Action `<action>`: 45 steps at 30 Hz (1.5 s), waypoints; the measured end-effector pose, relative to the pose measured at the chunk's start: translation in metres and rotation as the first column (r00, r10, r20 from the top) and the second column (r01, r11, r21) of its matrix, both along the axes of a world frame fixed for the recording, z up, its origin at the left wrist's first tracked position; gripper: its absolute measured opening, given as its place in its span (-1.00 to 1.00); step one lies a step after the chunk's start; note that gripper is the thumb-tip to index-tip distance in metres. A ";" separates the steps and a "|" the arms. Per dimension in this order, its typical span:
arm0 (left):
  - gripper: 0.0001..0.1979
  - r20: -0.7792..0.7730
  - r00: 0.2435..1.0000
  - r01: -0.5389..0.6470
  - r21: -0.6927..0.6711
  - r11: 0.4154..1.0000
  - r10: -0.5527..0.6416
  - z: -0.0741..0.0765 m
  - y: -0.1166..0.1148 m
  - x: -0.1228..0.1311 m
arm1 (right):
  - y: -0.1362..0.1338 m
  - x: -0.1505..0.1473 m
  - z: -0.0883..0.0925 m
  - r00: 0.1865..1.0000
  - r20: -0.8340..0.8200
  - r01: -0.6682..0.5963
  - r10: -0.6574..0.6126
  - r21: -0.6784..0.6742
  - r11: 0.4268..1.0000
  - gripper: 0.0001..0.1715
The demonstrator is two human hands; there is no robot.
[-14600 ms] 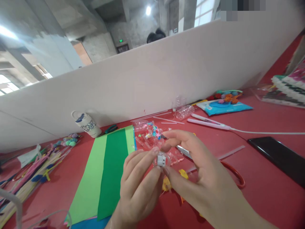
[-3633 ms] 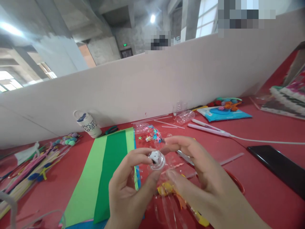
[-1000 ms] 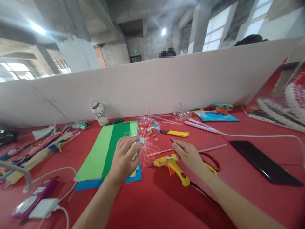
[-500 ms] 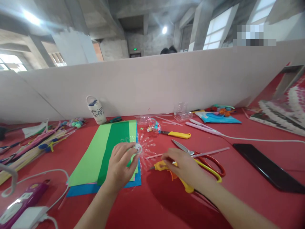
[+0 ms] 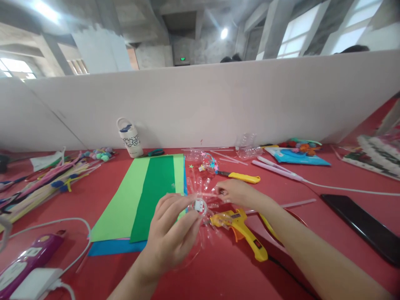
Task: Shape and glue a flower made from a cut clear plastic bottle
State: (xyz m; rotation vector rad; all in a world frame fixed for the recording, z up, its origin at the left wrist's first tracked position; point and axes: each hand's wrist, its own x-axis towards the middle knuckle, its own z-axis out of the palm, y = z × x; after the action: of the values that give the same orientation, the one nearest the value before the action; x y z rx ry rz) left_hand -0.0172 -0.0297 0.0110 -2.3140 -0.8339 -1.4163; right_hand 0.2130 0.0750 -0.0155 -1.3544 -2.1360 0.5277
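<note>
My left hand (image 5: 173, 239) is closed round a clear plastic piece cut into splayed strips, pinching its small white cap (image 5: 199, 205) between thumb and fingers. My right hand (image 5: 238, 193) lies just right of it, fingertips pinched on a thin translucent stick (image 5: 296, 204) that trails off to the right along the table. A yellow glue gun (image 5: 242, 228) lies on the red table (image 5: 218, 275) directly under and between both hands. Its black cord runs off under my right forearm.
Green paper sheets (image 5: 150, 191) lie on a blue one at the left. Also about: a yellow utility knife (image 5: 244, 178), a black phone (image 5: 362, 227), a white bottle (image 5: 129, 137), pipe cleaners (image 5: 40, 183), a purple device with a white charger (image 5: 21, 266), a white partition (image 5: 218, 104).
My right hand left the glue gun and moved up to pinch the thin stick. My left hand brought the plastic piece right and closer, over the glue gun's nozzle.
</note>
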 end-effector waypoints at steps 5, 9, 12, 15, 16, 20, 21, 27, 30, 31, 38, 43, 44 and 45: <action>-0.72 0.026 0.999 0.047 0.038 0.998 -0.048 0.001 -0.007 0.000 | -0.016 0.029 0.059 0.970 -0.193 0.165 -0.145 0.090 0.982 -0.90; -0.68 0.027 0.998 0.063 0.007 0.998 -0.064 0.001 -0.009 0.001 | -0.055 0.044 0.105 0.596 -0.796 0.139 0.105 0.231 0.963 -0.86; -0.74 0.071 0.996 0.063 -0.054 0.997 -0.060 0.004 -0.010 0.001 | -0.084 0.033 0.114 0.641 -0.703 -0.020 0.308 0.385 0.923 -0.89; -0.76 0.098 0.994 0.063 -0.069 0.996 -0.056 0.007 -0.010 0.001 | -0.102 0.010 0.108 0.744 -0.660 0.002 0.106 0.160 0.987 -0.92; -0.76 0.093 0.994 0.057 -0.061 0.996 -0.052 0.007 -0.010 0.001 | -0.105 0.003 0.106 0.733 -0.676 0.019 0.079 0.136 0.990 -0.92; -0.76 0.058 0.998 0.034 -0.037 0.999 -0.031 0.006 -0.011 0.000 | -0.106 -0.006 0.102 0.794 -0.588 -0.096 0.156 0.133 0.986 -0.91; -0.77 0.051 0.998 0.030 -0.031 0.999 -0.029 0.006 -0.012 -0.001 | -0.106 -0.005 0.101 0.803 -0.567 -0.129 0.183 0.134 0.983 -0.88; -0.77 0.042 0.999 0.001 -0.034 0.999 0.000 0.010 -0.014 0.001 | -0.109 -0.007 0.097 0.797 -0.576 -0.091 0.183 0.185 0.978 -0.84; -0.81 0.053 0.998 -0.013 -0.024 1.000 0.014 0.012 -0.014 0.001 | -0.108 -0.010 0.097 0.840 -0.470 -0.174 0.269 0.236 0.956 -0.86; -0.82 0.056 0.998 -0.015 -0.020 1.000 0.016 0.011 -0.014 0.001 | -0.108 -0.010 0.097 0.834 -0.467 -0.201 0.294 0.239 0.950 -0.86; -0.79 0.086 0.996 0.033 -0.052 0.998 -0.029 0.010 -0.012 0.006 | -0.105 -0.009 0.096 0.621 -0.774 -0.043 0.122 0.121 0.992 -0.86; -0.79 0.008 0.995 0.100 -0.007 0.995 -0.100 0.025 -0.001 0.023 | -0.103 -0.005 0.101 0.583 -0.808 -0.039 0.088 0.080 0.996 -0.83; -0.78 0.007 0.993 0.114 -0.002 0.993 -0.114 0.026 0.002 0.027 | -0.103 -0.004 0.102 0.577 -0.812 -0.028 0.091 0.091 0.995 -0.83; -0.76 0.015 0.992 0.123 -0.004 0.992 -0.123 0.026 0.004 0.031 | -0.104 -0.004 0.103 0.573 -0.815 0.000 0.089 0.109 0.994 -0.83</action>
State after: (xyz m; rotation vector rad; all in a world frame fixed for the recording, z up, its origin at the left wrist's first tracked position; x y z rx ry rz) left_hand 0.0134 -0.0259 0.0367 -2.3988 -0.7101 -1.4836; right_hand 0.2091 -0.0287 0.0871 -0.7384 -1.3716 0.8581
